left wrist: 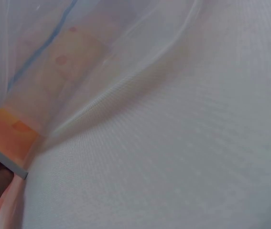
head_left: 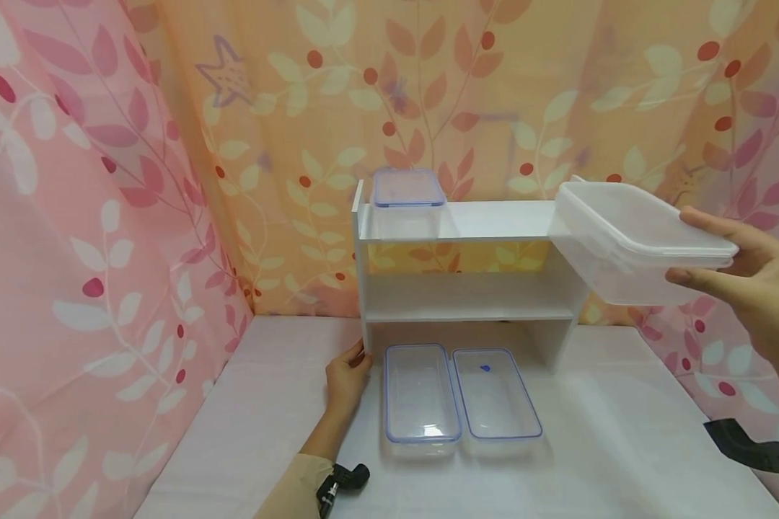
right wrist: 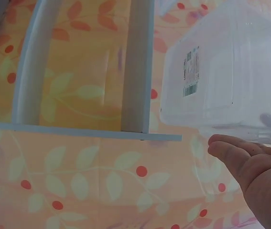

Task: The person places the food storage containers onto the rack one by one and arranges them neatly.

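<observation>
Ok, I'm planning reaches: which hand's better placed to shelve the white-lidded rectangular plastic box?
Right hand, likely: it grips the box near the white rectangular shelf; the left hand holds that shelf's side.

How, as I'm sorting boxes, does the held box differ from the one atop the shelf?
The held box has a whitish rim, the shelf box a blue lid edge. The right hand grips the held box; the shelf box rests on the top board. Both look translucent.
</observation>
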`<state>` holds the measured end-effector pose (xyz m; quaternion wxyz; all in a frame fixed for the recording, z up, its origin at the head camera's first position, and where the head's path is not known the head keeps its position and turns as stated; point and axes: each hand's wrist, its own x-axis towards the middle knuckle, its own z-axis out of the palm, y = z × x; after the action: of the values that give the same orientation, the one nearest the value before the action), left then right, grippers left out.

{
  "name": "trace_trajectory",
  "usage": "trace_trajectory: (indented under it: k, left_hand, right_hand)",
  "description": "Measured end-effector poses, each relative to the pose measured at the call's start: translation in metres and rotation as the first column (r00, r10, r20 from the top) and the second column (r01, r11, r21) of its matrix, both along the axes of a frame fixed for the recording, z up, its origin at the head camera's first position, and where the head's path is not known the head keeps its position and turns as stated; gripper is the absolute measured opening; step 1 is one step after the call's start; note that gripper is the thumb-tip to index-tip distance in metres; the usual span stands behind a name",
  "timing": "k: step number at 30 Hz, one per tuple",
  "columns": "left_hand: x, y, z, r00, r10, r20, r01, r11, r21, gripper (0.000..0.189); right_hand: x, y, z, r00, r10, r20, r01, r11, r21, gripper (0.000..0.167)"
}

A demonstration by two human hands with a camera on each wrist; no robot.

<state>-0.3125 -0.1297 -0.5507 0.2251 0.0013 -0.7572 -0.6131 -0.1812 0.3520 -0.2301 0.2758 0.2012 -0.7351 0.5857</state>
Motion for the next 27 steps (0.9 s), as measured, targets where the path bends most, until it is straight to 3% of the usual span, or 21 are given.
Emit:
trace_trajectory:
  k: [3,7,10,17,24,27]
  left_hand:
    - [-0.001,0.000,0.000,1.000,0.001,0.004,-0.001,1.000,0.002,0.037]
    - [-0.001,0.000,-0.001,1.000,-0.004,-0.003,0.004,1.000,0.005,0.038]
    - [-0.001,0.000,-0.001,1.000,-0.011,-0.008,0.011,1.000,0.011,0.037]
    - [-0.001,0.000,-0.001,1.000,-0.004,-0.001,0.004,1.000,0.011,0.037]
    - [-0.002,0.000,-0.002,1.000,0.008,0.007,-0.009,1.000,0.007,0.037]
    - [-0.002,-0.001,-0.003,1.000,0.008,0.005,-0.008,1.000,0.007,0.038]
  right_hand:
    - [-0.004,-0.003,0.007,0.999,-0.020,0.046,0.020,1.000,0.003,0.064]
    - [-0.007,-0.006,0.013,0.976,-0.170,0.139,0.149,0.977,0.153,0.066]
    - [-0.011,-0.007,0.017,0.963,-0.218,0.160,0.181,0.959,0.220,0.067]
    - [-0.024,-0.011,0.022,0.969,-0.148,0.198,0.113,0.978,0.176,0.067]
    - [-0.035,-0.017,0.024,0.971,0.033,0.237,-0.034,0.999,0.001,0.065]
    - [-0.040,-0.020,0.026,0.968,0.042,0.247,-0.042,0.999,-0.006,0.065]
